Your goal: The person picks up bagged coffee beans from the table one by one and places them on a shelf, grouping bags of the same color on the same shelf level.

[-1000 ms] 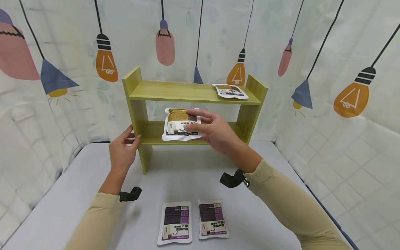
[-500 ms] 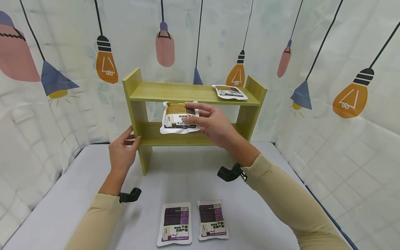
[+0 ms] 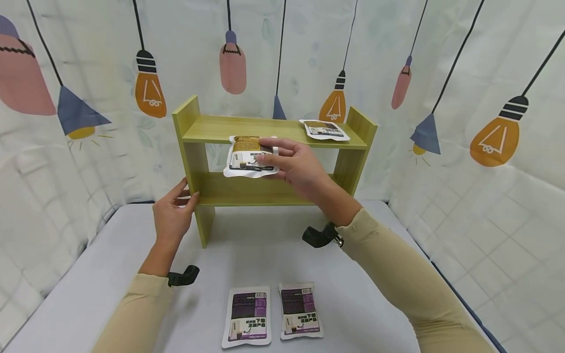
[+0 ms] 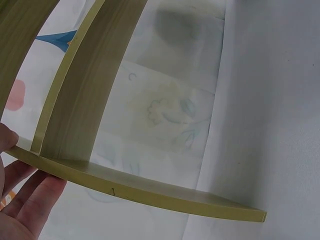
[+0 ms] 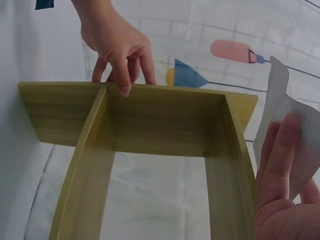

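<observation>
My right hand [image 3: 304, 169] pinches a white pouch with a gold and black label [image 3: 248, 158], thumb on top and other fingers underneath. It holds the pouch in front of the top board of a small yellow-green wooden shelf [image 3: 238, 128]. In the right wrist view, the pouch's plain white underside [image 5: 292, 135] faces the camera, with fingers against it. My left hand [image 3: 173, 215] grips the shelf's left side panel at the height of the lower board, its thumb at the front edge and fingers on the outer face. A similar gold-label pouch [image 3: 325, 130] lies on the top board's right end.
Two purple-label pouches, one at left [image 3: 247, 316] and one at right [image 3: 301, 310], lie side by side on the white table [image 3: 353, 304] near its front. Behind the shelf hangs a white curtain [image 3: 190, 54] printed with lamps, which also encloses both sides.
My right hand has raised the gold-label pouch from in front of the lower compartment to about the top board's height, slightly leftward. My left hand stays on the side panel.
</observation>
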`<state>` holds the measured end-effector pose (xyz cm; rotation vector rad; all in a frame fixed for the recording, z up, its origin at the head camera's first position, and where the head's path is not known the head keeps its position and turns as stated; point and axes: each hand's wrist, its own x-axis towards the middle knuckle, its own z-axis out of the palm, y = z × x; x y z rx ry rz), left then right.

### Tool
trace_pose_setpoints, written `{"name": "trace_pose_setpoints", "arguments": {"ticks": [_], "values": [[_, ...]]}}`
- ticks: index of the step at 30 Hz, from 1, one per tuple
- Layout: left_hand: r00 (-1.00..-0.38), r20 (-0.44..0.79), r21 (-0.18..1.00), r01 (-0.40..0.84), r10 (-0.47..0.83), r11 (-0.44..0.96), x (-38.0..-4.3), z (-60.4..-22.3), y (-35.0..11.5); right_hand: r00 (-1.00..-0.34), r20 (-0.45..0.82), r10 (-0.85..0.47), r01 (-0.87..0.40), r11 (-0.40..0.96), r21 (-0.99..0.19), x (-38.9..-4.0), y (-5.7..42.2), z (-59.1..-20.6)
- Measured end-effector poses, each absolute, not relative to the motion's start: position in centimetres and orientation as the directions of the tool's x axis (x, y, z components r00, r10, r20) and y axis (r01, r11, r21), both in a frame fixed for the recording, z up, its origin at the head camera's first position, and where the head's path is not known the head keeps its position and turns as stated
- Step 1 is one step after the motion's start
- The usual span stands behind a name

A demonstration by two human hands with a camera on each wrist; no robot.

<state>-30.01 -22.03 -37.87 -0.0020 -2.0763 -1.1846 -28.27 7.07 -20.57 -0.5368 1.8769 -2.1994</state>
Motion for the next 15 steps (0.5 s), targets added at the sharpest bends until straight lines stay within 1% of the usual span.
{"name": "trace_pose_setpoints", "arguments": {"ticks": [5,15], "values": [[-0.735,0.588,0.747,0.335,-0.337,0.574,-29.9,-37.8,-22.1,-0.906,0.160,-0.391,-0.097,-0.174,-0.980,-28.7,6.8,-20.3],[-0.741,0.582,0.751,0.332,-0.335,0.571,-30.0,-37.8,-22.1,-0.928,0.135,-0.346,-0.073,-0.185,-0.980,-29.4,6.3,-19.8]]}}
